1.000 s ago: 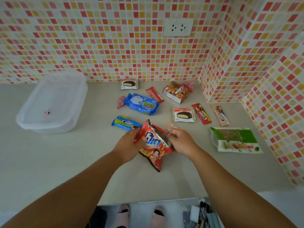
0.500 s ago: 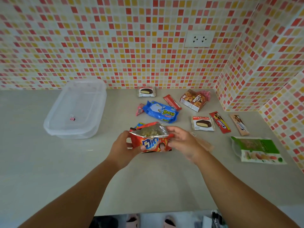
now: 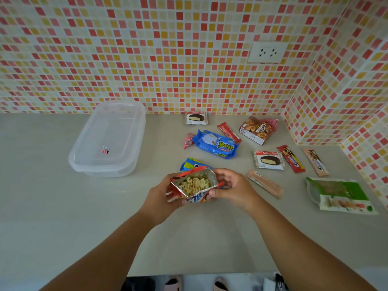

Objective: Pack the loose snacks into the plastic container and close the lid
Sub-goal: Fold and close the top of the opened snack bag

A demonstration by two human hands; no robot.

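Here, both hands, left (image 3: 162, 197), right (image 3: 231, 189), pinching open snack bag (image 3: 194, 184) between them (mouth upward), plastic container (image 3: 109, 141) well left.

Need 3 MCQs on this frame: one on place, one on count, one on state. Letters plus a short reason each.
1. Where does the plastic container stand relative to the hands?
A. far left of them, by the tiled wall
B. right of them, beside the green pack
C. under the red bag

2. How many chocolate pie packs with a white wrapper lie on the counter?
A. one
B. two
C. four

3. What is the state of the red snack bag?
A. sealed, lying flat on the counter
B. inside the container
C. torn open at the top, held in both hands

Key: 1 A, the container sits on the counter up left of the hands, near the wall. 2 B, one pie pack by the wall, another pie pack mid-right. 3 C, the left hand and right hand grip it and pale snack pieces show through its mouth.
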